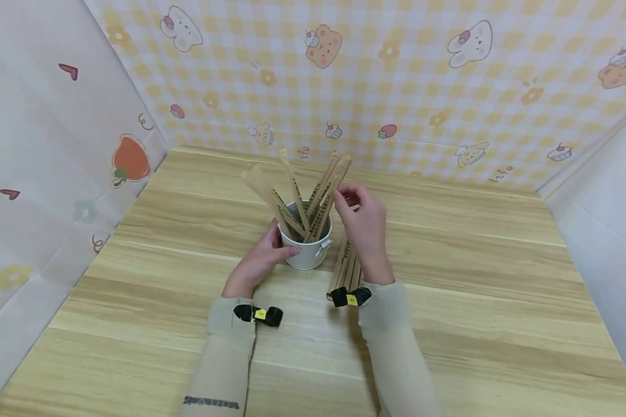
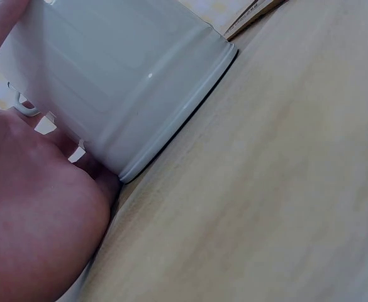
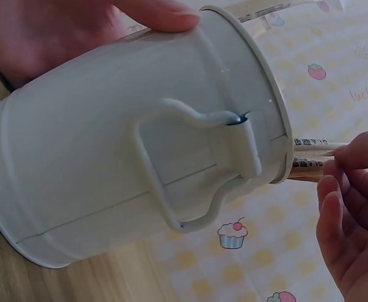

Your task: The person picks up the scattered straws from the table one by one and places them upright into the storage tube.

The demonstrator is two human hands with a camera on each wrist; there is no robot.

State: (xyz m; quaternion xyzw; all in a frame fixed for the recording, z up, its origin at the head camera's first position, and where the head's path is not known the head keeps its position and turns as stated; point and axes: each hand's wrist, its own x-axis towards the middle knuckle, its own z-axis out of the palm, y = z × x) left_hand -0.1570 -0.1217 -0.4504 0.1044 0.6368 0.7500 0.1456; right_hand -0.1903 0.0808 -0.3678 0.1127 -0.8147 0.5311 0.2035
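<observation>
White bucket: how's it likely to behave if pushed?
The white bucket might tip if pushed high: paper-wrapped sticks rise well above it. Its side seam suggests sheet metal, so probably stiff and fairly light. The smooth, shiny wall may slip under the left hand.

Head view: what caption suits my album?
Left hand holds a white bucket; right hand pinches a slim paper packet.

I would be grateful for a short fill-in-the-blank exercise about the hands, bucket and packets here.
1. The bucket is held by the ____ hand.
2. The right hand pinches at the packets leaning in the ____.
3. In the head view, loose packets lie on the table to the bucket's ____.
4. The backdrop has white and ____ checks.

Missing words: left; bucket; right; yellow.
</observation>
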